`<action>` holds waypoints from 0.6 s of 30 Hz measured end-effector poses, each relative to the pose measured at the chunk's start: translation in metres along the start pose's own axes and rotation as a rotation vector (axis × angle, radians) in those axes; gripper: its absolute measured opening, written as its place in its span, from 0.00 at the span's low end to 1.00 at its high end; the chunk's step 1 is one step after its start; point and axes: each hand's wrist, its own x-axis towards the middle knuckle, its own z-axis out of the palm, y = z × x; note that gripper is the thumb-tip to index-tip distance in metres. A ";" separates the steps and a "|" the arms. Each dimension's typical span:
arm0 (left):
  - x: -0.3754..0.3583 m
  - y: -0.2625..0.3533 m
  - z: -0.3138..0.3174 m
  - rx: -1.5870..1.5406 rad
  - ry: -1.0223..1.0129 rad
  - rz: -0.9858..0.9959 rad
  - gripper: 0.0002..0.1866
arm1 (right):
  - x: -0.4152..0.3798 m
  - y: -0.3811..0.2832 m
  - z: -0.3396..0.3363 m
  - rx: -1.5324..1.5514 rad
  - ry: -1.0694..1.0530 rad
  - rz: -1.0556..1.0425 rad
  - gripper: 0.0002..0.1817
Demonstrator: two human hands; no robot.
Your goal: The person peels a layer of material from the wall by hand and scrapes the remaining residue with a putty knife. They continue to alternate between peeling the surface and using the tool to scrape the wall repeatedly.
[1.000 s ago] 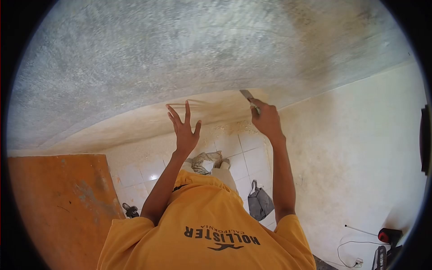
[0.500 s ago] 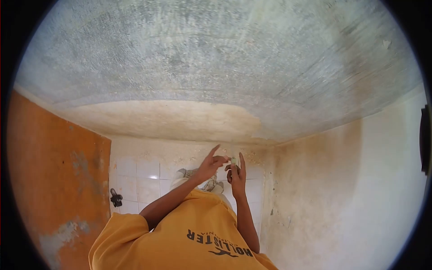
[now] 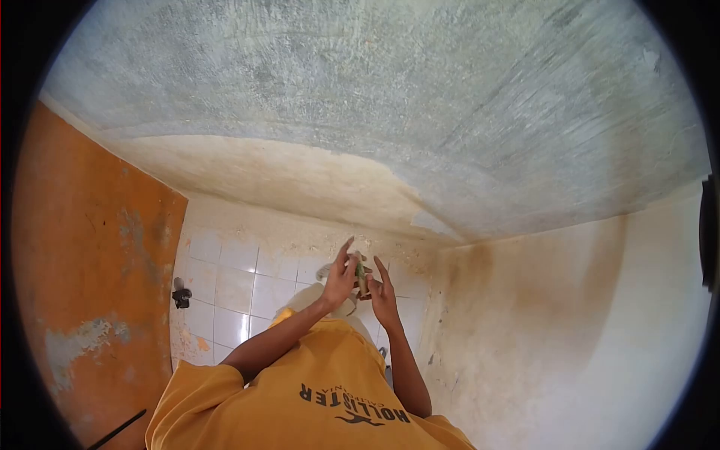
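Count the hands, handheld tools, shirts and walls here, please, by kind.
Hands: 2, the left hand and the right hand
Handheld tools: 1, the small tool
Shirts: 1, the yellow shirt
Walls: 3, the orange wall, the grey-and-cream wall and the pale wall
Total: 7

Fingers [image 3: 382, 271] partly hide the scraper [image 3: 361, 277]; the right-hand dark object [image 3: 707, 232] is cut off.
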 end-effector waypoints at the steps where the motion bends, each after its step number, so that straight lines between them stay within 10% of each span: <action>1: 0.008 0.012 -0.003 0.038 0.035 0.037 0.29 | 0.005 -0.006 0.005 -0.018 -0.016 -0.003 0.35; 18: 0.080 0.091 0.105 0.041 0.066 0.368 0.31 | 0.050 -0.059 -0.083 -0.187 0.166 -0.091 0.29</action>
